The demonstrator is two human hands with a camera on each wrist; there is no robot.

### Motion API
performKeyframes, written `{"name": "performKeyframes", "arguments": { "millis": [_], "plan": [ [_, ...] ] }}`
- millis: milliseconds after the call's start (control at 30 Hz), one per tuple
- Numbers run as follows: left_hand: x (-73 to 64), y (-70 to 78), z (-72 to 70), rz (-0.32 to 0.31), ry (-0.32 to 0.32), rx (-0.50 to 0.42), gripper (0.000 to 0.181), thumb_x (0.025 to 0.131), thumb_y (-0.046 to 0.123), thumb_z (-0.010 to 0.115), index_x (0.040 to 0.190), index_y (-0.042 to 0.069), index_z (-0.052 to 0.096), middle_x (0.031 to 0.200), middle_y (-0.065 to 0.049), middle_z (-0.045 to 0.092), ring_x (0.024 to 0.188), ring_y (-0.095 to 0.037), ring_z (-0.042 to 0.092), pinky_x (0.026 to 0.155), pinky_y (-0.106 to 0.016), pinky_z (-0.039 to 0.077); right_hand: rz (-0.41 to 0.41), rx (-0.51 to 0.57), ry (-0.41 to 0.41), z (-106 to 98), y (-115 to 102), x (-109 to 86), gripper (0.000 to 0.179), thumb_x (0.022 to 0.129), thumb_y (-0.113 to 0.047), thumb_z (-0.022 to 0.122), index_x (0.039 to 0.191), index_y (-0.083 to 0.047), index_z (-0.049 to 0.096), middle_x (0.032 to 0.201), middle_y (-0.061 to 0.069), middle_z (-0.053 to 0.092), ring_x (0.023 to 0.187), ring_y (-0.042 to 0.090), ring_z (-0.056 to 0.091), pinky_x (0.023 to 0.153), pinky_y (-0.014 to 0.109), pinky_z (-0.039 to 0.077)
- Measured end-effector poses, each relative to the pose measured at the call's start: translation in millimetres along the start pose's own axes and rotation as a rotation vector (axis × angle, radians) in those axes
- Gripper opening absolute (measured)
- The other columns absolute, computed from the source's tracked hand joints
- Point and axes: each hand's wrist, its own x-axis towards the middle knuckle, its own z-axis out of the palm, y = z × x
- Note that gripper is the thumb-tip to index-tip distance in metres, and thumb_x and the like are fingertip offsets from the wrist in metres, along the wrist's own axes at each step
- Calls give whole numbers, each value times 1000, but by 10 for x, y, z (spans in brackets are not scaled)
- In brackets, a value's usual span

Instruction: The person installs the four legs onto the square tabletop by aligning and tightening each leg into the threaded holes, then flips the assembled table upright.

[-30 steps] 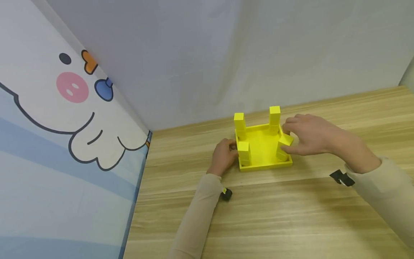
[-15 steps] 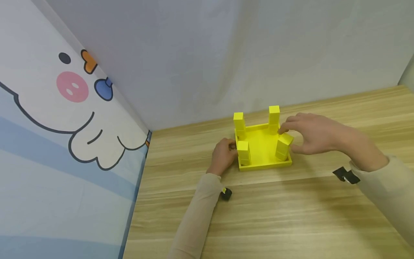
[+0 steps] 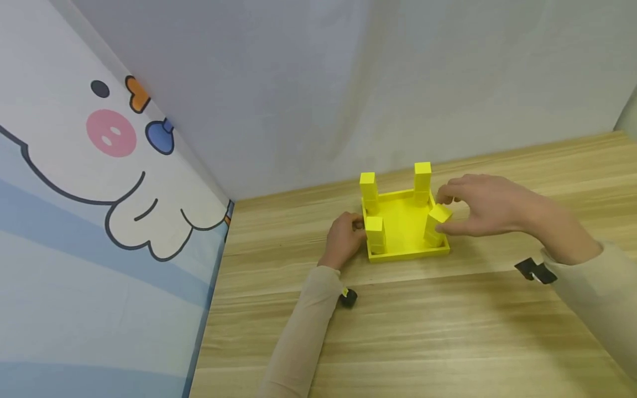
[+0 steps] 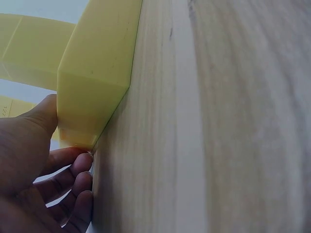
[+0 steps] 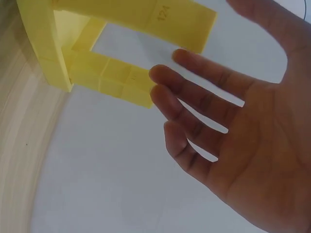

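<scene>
A yellow square tray (image 3: 405, 256) lies on the wooden table with a stack of yellow blocks at each corner. My left hand (image 3: 343, 239) grips the tray's left wall; in the left wrist view its thumb and curled fingers (image 4: 82, 180) meet at the wall. My right hand (image 3: 490, 203) hovers at the right side, fingers spread and loosely bent. Its thumb overlaps the front-right stack (image 3: 434, 225), which leans right and sits twisted; whether they touch, I cannot tell. The right wrist view shows nothing within the palm, and a nearby stack (image 5: 182, 22) marked "124".
Upright stacks stand at the rear left (image 3: 369, 190), rear right (image 3: 422, 179) and front left (image 3: 376, 235). A pale grey cloth wall (image 3: 298, 99) rises behind the table (image 3: 423, 331). A cartoon-printed panel (image 3: 124, 232) borders the left.
My right hand has drawn slightly right; its thumb pulled away from the leaning stack, then came back beside it. The left hand and tray have stayed put.
</scene>
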Motion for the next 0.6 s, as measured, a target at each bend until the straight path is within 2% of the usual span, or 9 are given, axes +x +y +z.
{"name": "performKeyframes", "arguments": {
  "millis": [67, 167, 300, 433, 500, 600],
  "plan": [
    [-2, 4, -3, -5, -1, -4, 30, 89, 18, 71, 117, 11, 75, 102, -6, 70, 91, -18, 63, 83, -31, 53, 0, 27, -14, -11, -2, -14, 47, 85, -35, 74, 130, -23, 65, 123, 0, 69, 111, 24, 66, 90, 51, 54],
    [-7, 10, -12, -10, 2, -4, 31, 88, 18, 71, 118, 10, 75, 102, -6, 70, 91, -18, 63, 83, -32, 53, -24, 41, -27, -16, -2, -22, 54, 83, -22, 71, 136, -25, 63, 126, 1, 68, 111, 23, 66, 89, 52, 55],
    [-7, 9, -15, -13, -3, -10, 31, 89, 18, 71, 119, 10, 75, 102, -6, 70, 91, -18, 63, 83, -33, 53, -54, 38, -9, -4, 4, -20, 43, 84, -19, 72, 127, -20, 68, 123, -1, 68, 110, 23, 66, 91, 51, 55],
    [-2, -1, -6, -16, -10, -8, 31, 89, 19, 71, 119, 12, 75, 102, -5, 69, 91, -17, 62, 83, -32, 53, -57, 25, 31, 18, 11, -15, 28, 87, -26, 74, 114, -18, 71, 118, -1, 68, 109, 23, 64, 93, 50, 54],
    [-3, -5, -5, -16, -9, -10, 31, 88, 19, 71, 119, 12, 75, 102, -5, 69, 91, -17, 62, 83, -33, 53, -55, 11, 52, 26, 7, -10, 21, 87, -31, 76, 104, -19, 70, 111, -3, 68, 103, 21, 63, 90, 46, 54],
    [-8, -10, -5, -17, -6, -11, 32, 88, 19, 71, 118, 13, 75, 102, -4, 69, 91, -17, 62, 83, -32, 53, -48, -12, 72, 38, -1, 4, 21, 86, -36, 78, 92, -21, 65, 98, -6, 64, 89, 14, 57, 81, 40, 51]
  ]
}}
